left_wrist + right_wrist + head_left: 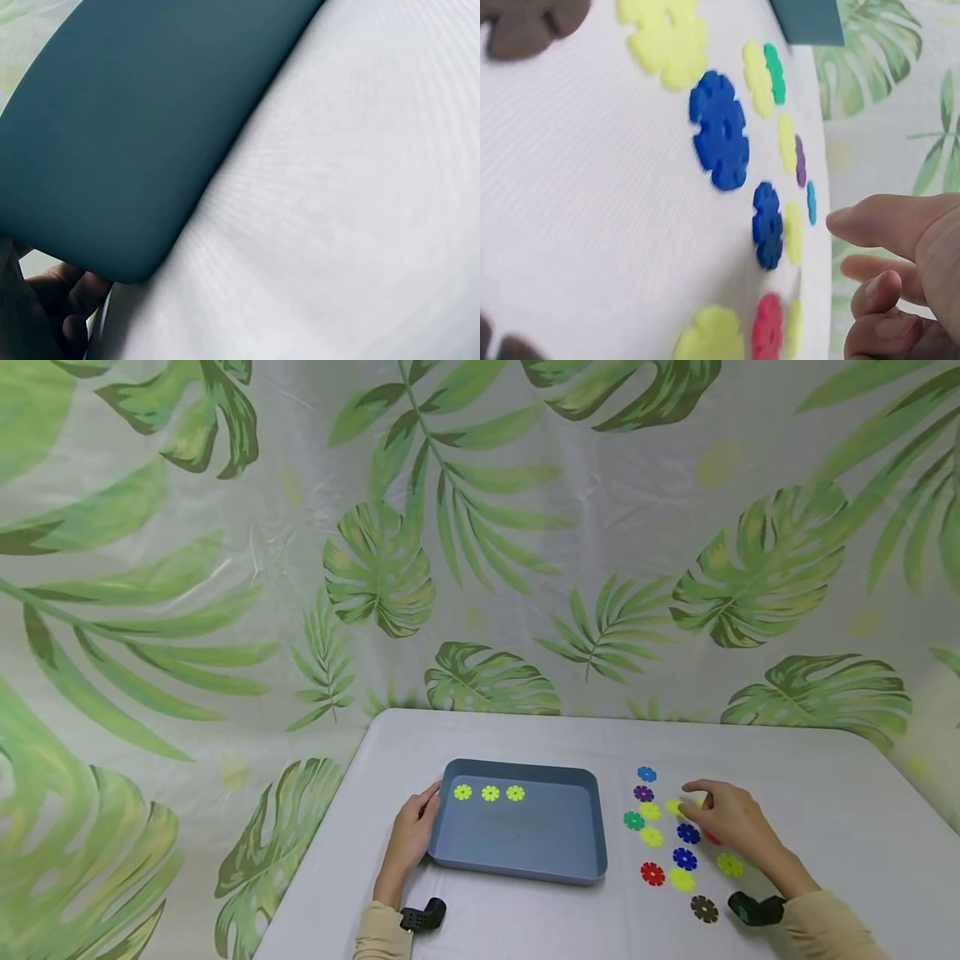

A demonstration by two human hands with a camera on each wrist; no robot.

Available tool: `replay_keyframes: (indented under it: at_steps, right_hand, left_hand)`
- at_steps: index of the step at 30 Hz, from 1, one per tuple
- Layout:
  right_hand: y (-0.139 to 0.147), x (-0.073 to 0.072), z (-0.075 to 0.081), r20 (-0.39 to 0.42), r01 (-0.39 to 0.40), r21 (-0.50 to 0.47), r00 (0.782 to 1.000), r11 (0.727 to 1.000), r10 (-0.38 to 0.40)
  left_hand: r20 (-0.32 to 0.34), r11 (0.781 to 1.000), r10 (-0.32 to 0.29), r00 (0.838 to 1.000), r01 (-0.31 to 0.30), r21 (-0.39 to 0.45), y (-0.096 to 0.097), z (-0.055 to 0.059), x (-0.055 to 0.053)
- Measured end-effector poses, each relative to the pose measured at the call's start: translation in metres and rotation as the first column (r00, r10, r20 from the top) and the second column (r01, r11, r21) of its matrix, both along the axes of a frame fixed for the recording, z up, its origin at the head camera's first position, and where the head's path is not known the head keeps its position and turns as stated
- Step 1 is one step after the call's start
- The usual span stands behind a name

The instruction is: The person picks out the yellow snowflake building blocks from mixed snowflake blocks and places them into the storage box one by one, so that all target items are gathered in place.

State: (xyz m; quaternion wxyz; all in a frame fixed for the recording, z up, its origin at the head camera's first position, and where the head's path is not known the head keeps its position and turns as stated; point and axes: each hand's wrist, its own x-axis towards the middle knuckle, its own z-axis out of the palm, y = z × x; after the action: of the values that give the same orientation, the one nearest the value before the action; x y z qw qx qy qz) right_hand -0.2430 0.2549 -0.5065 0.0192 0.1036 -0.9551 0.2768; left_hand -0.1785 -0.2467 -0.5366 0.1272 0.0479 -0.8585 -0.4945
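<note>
A shallow blue-grey tray (517, 835) lies on the white table with three yellow snowflake-shaped plastic discs in a row inside, among them a middle one (490, 793). My left hand (411, 831) holds the tray's left wall; in the left wrist view its fingers (56, 285) sit by the tray corner, partly in shadow. To the tray's right, my right hand (731, 818) hovers over loose discs, thumb and index finger apart with nothing between them. A yellow disc (675, 808) lies below those fingertips. A red disc (712, 837) is partly hidden by this hand.
Loose discs spread right of the tray: light blue (647, 774), purple (643, 793), green (633, 821), dark blue (684, 858), red (652, 873), brown (704, 908) and several yellow ones. A leaf-patterned curtain (487, 568) hangs behind the table's far edge.
</note>
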Motion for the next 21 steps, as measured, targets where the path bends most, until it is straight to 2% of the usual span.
replay_keyframes:
  at_steps: [6, 14, 21]
  right_hand:
    - [0.015, 0.002, -0.001, 0.05, 0.029, 0.056, 0.998, 0.998, -0.032]
    - [0.024, 0.001, -0.007, 0.055, 0.04, 0.071, 0.998, 0.997, -0.044]
    - [0.027, 0.0, -0.009, 0.034, 0.062, 0.055, 0.997, 0.997, -0.064]
  left_hand:
    - [0.003, 1.0, 0.017, 1.0, -0.017, 0.005, 0.002, 0.003, 0.002]
    - [0.014, 1.0, 0.024, 1.0, -0.025, 0.017, 0.002, 0.005, 0.003]
    - [-0.003, 1.0, -0.003, 1.0, 0.003, 0.009, 0.001, 0.003, 0.003]
